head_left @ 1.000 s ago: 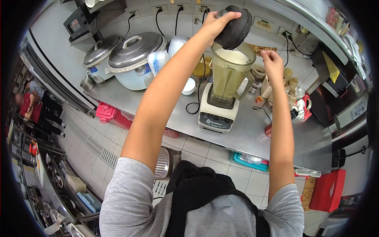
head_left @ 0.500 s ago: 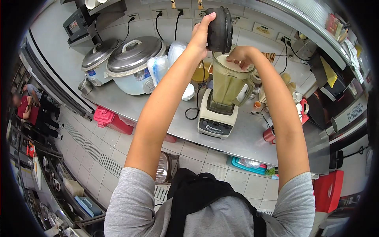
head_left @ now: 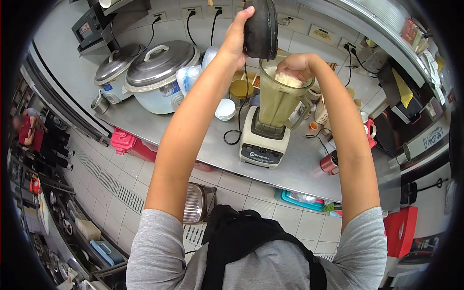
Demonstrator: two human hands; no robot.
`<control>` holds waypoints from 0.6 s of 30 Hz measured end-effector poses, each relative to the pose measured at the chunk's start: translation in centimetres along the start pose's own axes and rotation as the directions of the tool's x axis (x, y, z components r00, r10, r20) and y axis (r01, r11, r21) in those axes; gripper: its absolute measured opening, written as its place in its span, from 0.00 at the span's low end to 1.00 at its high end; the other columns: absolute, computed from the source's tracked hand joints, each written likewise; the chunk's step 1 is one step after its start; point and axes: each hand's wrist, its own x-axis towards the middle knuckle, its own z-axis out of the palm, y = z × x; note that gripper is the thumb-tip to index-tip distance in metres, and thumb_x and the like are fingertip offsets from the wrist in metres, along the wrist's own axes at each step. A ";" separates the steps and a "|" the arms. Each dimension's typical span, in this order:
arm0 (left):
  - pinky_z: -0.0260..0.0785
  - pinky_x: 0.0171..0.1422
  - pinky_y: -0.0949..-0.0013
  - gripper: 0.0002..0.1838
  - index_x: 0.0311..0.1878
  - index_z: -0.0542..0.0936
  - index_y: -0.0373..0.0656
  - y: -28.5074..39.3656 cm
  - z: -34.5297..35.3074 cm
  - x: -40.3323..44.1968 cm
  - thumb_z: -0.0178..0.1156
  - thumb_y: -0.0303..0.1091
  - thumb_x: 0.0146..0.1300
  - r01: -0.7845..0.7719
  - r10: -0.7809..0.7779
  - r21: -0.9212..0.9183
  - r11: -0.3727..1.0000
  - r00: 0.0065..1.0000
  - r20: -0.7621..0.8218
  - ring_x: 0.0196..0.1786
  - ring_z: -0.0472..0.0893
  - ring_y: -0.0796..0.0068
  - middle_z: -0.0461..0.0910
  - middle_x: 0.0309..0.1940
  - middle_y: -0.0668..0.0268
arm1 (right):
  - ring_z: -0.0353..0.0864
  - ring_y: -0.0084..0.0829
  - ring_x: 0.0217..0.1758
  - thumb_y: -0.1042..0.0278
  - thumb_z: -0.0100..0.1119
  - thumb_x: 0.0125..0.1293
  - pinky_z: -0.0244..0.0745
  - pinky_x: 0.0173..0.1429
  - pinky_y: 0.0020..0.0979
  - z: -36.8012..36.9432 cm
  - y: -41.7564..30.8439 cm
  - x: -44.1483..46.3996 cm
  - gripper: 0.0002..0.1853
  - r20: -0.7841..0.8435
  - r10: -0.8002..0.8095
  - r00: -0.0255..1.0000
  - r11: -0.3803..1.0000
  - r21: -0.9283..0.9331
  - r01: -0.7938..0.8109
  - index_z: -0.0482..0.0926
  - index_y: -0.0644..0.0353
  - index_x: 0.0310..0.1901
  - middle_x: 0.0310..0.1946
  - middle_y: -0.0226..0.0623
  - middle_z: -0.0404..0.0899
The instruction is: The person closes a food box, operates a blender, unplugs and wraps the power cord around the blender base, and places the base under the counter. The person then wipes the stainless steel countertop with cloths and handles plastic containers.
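My left hand grips a black round container, tipped on its side above and left of the blender's mouth. What is inside it cannot be seen. My right hand is at the top of the clear blender jar, fingers curled on a white crumbly clump that looks like food. The jar walls look cloudy and greenish. It stands upright on a white blender base with a dark front panel.
Two lidded cookers, a large one and a smaller one, stand left on the steel counter. Small white bowls, a yellowish jar and a red mug sit near the blender. People are at far left.
The view has shifted slightly. My right hand has risen a little within the jar's mouth, and the white clump now shows at its fingers. My left hand still holds the container tipped.
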 end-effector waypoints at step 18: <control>0.71 0.44 0.70 0.25 0.42 0.77 0.39 -1.0 0.4 0.3 0.64 0.53 0.52 0.152 -0.111 -0.186 0.971 0.970 0.215 0.37 0.79 0.73 0.80 0.34 0.64 | 0.80 0.30 0.35 0.69 0.60 0.50 0.77 0.42 0.34 0.2 0.2 -1.3 0.09 -0.202 -0.540 0.817 0.531 -0.835 0.144 0.84 0.55 0.34 0.33 0.32 0.82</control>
